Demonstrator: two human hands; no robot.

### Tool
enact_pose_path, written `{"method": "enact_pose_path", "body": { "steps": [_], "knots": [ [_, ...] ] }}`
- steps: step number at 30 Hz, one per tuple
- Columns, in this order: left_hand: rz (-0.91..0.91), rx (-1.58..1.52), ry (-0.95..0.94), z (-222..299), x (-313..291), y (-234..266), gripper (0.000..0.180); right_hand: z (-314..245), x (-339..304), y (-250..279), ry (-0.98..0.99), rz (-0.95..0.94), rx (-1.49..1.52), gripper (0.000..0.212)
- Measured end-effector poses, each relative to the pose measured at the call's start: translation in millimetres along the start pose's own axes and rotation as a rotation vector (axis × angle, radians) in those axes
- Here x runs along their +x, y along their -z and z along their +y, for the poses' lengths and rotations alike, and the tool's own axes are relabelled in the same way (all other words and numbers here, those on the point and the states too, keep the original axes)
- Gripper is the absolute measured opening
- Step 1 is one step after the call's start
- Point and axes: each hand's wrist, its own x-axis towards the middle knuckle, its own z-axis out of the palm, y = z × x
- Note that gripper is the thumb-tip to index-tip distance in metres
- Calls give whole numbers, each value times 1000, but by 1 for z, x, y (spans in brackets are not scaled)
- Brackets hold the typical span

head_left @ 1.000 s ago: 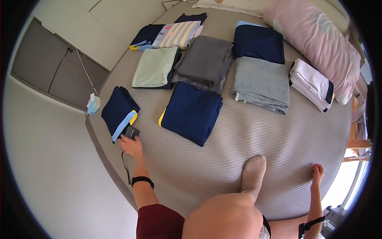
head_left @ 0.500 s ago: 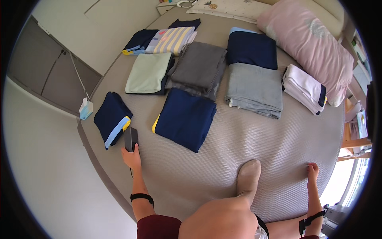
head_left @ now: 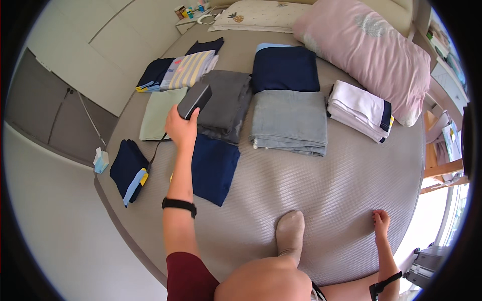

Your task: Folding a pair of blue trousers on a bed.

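My left hand (head_left: 182, 125) is wrapped round a dark grey, box-shaped device (head_left: 195, 100) with a thin black cord (head_left: 156, 149) hanging from it. It is held above a folded pale green garment (head_left: 159, 118) and a folded dark grey garment (head_left: 225, 98), partly covering both from view. Below my forearm lies a folded navy garment (head_left: 215, 170), partly hidden by the arm. Another navy garment with light blue and yellow edging (head_left: 126, 163) lies further left. On the right, my right hand (head_left: 381, 221) rests by the mattress with curled fingers; nothing shows in them.
Folded grey-blue trousers (head_left: 289, 120), a navy pile (head_left: 285, 69) and a white-pink bundle (head_left: 357, 109) lie right of centre. A striped garment (head_left: 191, 70) is at the far left. Pink (head_left: 361, 50) and patterned pillows (head_left: 258, 15) lie at the back. My socked foot (head_left: 290, 233) rests on the mattress.
My left hand has carried the device forward and to the right, from beside the left navy garment to above the green and dark grey ones. The whole view has shifted slightly.
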Motion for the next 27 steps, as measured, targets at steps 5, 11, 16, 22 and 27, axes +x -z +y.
{"method": "enact_pose_path", "body": {
  "steps": [5, 11, 16, 22, 27],
  "knots": [
    [-11, -119, 69, 46, -1, -47, 56, 11, -2, -10, 52, -53, 56, 12],
    [-420, -557, -246, 111, -33, -56, 51, 3, 2, -7, 23, 16, 4, 13],
    [-684, -666, -357, 165, -59, -78, 54, -5, 9, -6, -25, 87, -4, 14],
    [-623, -597, -356, 180, -60, -110, 53, -14, 12, -11, -97, 79, 141, 14],
    [-316, -559, -286, 170, -42, -106, 47, -12, 11, -8, -95, 82, 142, 14]
  ]
}}
